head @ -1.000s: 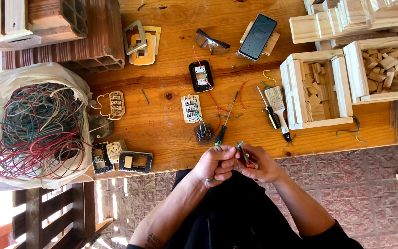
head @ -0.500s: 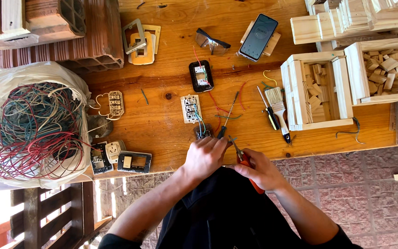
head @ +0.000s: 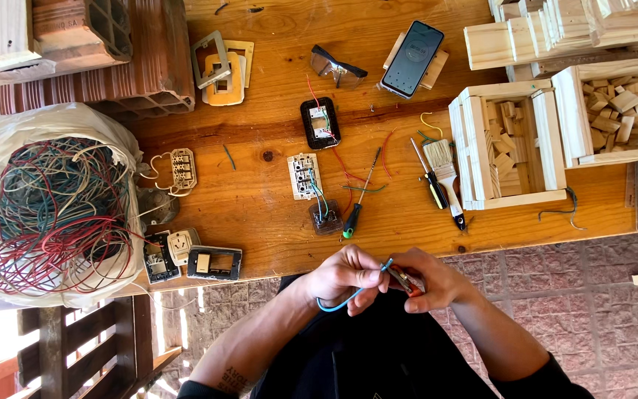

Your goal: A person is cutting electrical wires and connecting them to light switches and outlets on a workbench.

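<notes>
Your surface (head: 275, 222), by the clock: wire bag (head: 46, 207) at nine o'clock; bricks (head: 90, 52) at ten; phone (head: 412, 49) and safety glasses (head: 337, 68) at twelve; block-filled crates (head: 507, 144) at two; socket plate (head: 303, 176) centre, with the screwdriver (head: 360, 196) just to its right.

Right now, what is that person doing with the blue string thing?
It is a blue wire, not string. The person's left hand pinches it while the right hand grips a small orange-handled tool at the wire's end. They work just off the edge of a wooden table, where switch parts, a green-handled screwdriver, a paintbrush and a bag of tangled wires lie.
</notes>
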